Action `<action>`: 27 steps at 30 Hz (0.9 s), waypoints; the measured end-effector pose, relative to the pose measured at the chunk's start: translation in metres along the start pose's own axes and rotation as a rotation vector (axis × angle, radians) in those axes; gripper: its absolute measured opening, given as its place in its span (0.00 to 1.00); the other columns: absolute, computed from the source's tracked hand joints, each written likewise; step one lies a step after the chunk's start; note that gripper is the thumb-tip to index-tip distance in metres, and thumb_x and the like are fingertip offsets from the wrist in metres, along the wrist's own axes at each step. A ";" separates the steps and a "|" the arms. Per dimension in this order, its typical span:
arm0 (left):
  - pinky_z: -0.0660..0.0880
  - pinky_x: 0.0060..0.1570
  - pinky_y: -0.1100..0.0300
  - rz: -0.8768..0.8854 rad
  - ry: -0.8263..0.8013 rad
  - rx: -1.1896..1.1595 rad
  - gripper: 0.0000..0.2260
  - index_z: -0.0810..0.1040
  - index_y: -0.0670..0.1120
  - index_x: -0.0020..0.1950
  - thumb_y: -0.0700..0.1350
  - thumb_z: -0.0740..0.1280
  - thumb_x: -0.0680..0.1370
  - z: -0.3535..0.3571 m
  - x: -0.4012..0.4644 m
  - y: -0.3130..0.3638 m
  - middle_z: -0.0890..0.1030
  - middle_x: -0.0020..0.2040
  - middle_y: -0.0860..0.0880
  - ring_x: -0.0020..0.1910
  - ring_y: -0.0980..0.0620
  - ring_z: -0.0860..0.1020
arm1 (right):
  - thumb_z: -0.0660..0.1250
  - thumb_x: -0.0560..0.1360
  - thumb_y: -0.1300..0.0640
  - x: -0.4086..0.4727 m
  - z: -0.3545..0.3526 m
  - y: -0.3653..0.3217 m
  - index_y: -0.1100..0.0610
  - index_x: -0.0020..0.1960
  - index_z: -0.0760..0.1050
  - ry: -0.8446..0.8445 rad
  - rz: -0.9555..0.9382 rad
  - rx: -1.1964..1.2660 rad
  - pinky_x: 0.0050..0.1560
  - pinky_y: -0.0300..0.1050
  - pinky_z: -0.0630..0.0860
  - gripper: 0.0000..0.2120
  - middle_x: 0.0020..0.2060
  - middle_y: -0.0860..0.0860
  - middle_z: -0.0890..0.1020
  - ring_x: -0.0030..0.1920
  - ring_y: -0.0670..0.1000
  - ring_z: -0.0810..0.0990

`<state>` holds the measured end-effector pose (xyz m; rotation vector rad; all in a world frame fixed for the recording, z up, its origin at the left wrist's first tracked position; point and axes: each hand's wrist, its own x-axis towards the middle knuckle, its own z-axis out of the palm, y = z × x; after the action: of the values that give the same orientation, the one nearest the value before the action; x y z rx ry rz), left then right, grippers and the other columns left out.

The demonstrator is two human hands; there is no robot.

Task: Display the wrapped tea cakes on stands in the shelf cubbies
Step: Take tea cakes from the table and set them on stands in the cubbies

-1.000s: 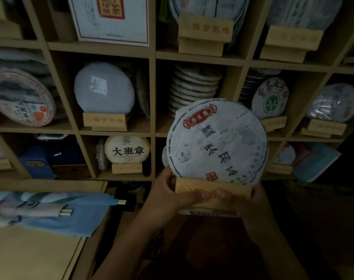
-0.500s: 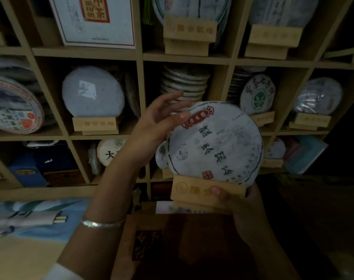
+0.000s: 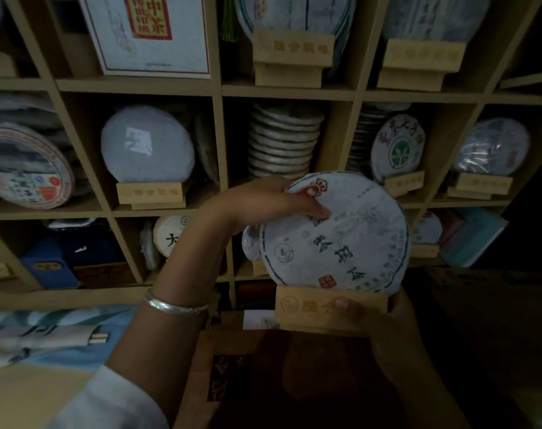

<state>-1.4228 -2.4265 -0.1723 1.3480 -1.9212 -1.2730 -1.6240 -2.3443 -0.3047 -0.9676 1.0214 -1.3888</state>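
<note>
Steadying tea cake [image 3: 340,233] w/ left hand [image 3: 257,202] gripping its top edge, right hand [image 3: 378,317] clamped on stand [image 3: 310,309] below; keep cake seated upright, level.

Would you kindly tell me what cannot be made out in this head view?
- Top of the tea cake: its label is covered by the left hand.
- Wooden stand: its lettering is partly covered by the right hand.
- Small cake behind: mostly hidden.
- Top-row cakes: cut off by the frame edge.
</note>
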 end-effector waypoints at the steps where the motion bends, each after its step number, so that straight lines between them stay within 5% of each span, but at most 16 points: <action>1: 0.78 0.60 0.48 -0.015 0.000 -0.010 0.17 0.85 0.50 0.51 0.55 0.76 0.65 0.000 0.001 0.002 0.86 0.48 0.50 0.50 0.49 0.84 | 0.77 0.58 0.70 0.000 0.001 -0.002 0.47 0.60 0.73 -0.003 -0.003 -0.002 0.36 0.36 0.80 0.35 0.52 0.47 0.84 0.45 0.41 0.85; 4: 0.77 0.60 0.46 0.020 0.049 -0.057 0.23 0.83 0.49 0.55 0.56 0.77 0.62 0.004 0.004 0.002 0.86 0.50 0.50 0.51 0.48 0.84 | 0.71 0.63 0.76 0.003 -0.001 -0.003 0.49 0.64 0.72 0.003 -0.007 -0.022 0.36 0.37 0.81 0.35 0.51 0.46 0.84 0.46 0.42 0.85; 8: 0.78 0.58 0.55 0.253 0.219 -0.090 0.24 0.74 0.53 0.65 0.49 0.75 0.70 0.011 0.006 -0.004 0.79 0.59 0.54 0.56 0.56 0.79 | 0.83 0.52 0.63 0.010 -0.005 -0.008 0.46 0.62 0.73 0.003 -0.006 -0.042 0.39 0.52 0.84 0.42 0.49 0.44 0.86 0.50 0.48 0.85; 12: 0.80 0.51 0.58 0.391 0.155 -0.208 0.11 0.80 0.46 0.58 0.40 0.70 0.75 0.007 0.013 0.000 0.84 0.52 0.50 0.50 0.51 0.83 | 0.75 0.57 0.63 0.014 -0.006 -0.015 0.46 0.56 0.74 0.003 -0.018 -0.077 0.38 0.39 0.82 0.29 0.44 0.43 0.87 0.47 0.46 0.85; 18: 0.80 0.51 0.54 0.270 0.028 -0.111 0.07 0.83 0.43 0.52 0.41 0.71 0.75 -0.003 0.017 0.006 0.86 0.47 0.47 0.47 0.48 0.84 | 0.75 0.59 0.67 0.017 -0.005 -0.013 0.46 0.53 0.74 0.003 -0.009 -0.100 0.37 0.37 0.81 0.28 0.42 0.39 0.86 0.43 0.41 0.85; 23: 0.80 0.46 0.57 0.115 -0.166 -0.106 0.18 0.83 0.38 0.49 0.44 0.74 0.61 -0.015 0.021 0.016 0.86 0.45 0.43 0.43 0.45 0.84 | 0.80 0.55 0.68 0.015 -0.002 -0.008 0.48 0.57 0.74 -0.034 0.002 -0.104 0.38 0.38 0.81 0.35 0.45 0.41 0.86 0.45 0.44 0.85; 27: 0.77 0.36 0.64 -0.015 -0.206 -0.016 0.08 0.85 0.45 0.33 0.44 0.66 0.62 -0.017 0.022 0.022 0.85 0.34 0.46 0.33 0.50 0.82 | 0.74 0.63 0.74 0.018 0.000 -0.006 0.47 0.55 0.73 -0.043 0.019 -0.115 0.35 0.36 0.80 0.29 0.40 0.39 0.86 0.41 0.41 0.85</action>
<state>-1.4287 -2.4513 -0.1484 1.2673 -2.0345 -1.4817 -1.6265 -2.3621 -0.2989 -1.0649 1.0851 -1.2994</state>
